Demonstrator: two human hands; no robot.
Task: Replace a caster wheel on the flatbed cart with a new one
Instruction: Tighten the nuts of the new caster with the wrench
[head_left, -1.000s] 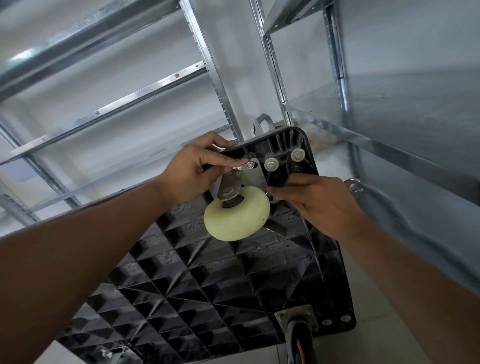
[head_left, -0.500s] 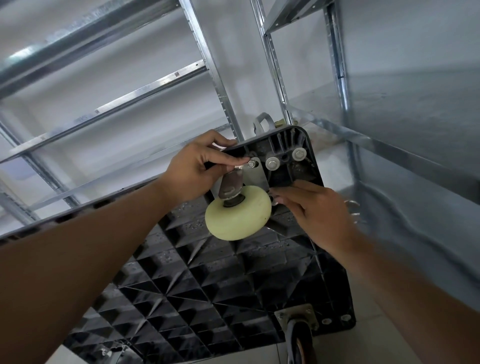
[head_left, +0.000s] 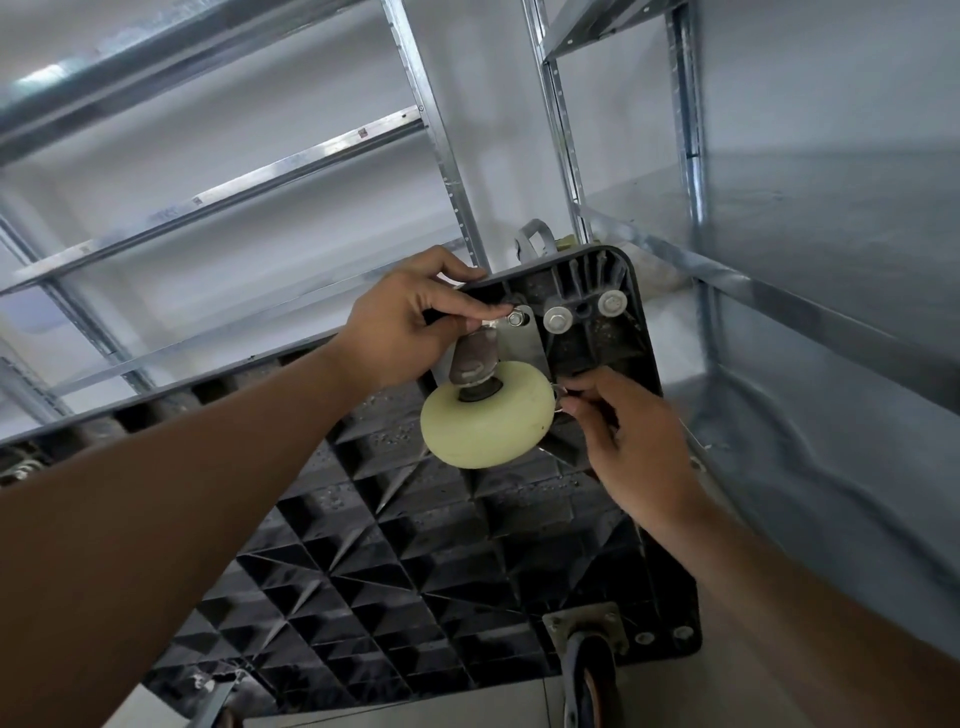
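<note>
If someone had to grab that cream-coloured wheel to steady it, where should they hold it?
Probably by the rounded rim of the cream wheel, from its lower side toward the camera. That edge stands clear of the cart underside; the top is crowded by its metal bracket, the left hand and right hand.

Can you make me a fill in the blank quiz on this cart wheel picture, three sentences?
1. The round caster wheel at the cart's top corner is pale ____ in colour.
2. The ribbed plastic underside of the flatbed cart is ____ in colour.
3. The left hand pinches at a nut on the wheel's ____ mounting plate.

Missing words: yellow; black; metal
</note>
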